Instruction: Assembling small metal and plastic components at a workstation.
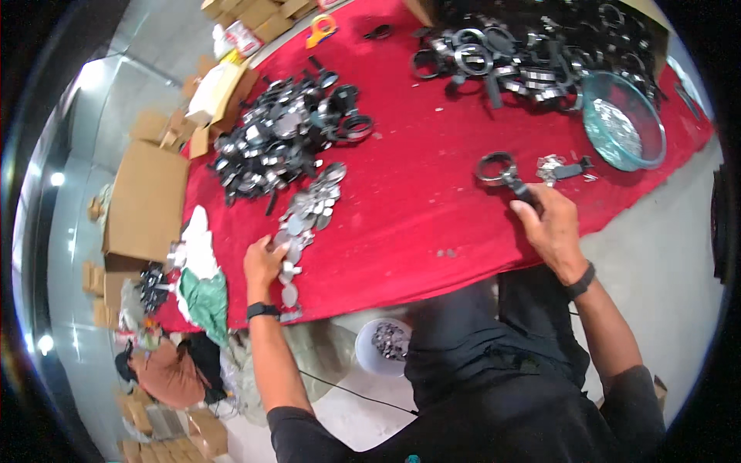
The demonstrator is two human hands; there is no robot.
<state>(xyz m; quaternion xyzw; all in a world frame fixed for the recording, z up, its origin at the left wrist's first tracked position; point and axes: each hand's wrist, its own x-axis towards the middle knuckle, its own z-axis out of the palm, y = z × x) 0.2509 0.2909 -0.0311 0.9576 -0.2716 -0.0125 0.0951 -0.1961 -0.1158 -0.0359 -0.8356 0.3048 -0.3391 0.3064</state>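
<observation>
A: Head view, quick pass. Right hand [552, 228] grips a black-handled magnifier frame [500, 171], fingers closed round the handle, empty ring out over the red tablecloth [417, 193]. Left hand [264, 266] sits on the near end of a trail of round glass lenses [309, 212], fingers curled over them; can't tell if one is actually pinched.

B: Doing it well?

A: My guess: lift one lens only, by the rim, and keep the ring level and steady so the disc seats flat. Lenses overlap, so two could come up together.

B: Surface, room?

A: Heap of black frames [282, 143] beyond the lenses, bigger pile [532, 58] far right, clear bowl [624, 122] just beside it. White bucket [384, 345] below the table edge. Cardboard boxes [147, 201] to the left, grey floor.
</observation>
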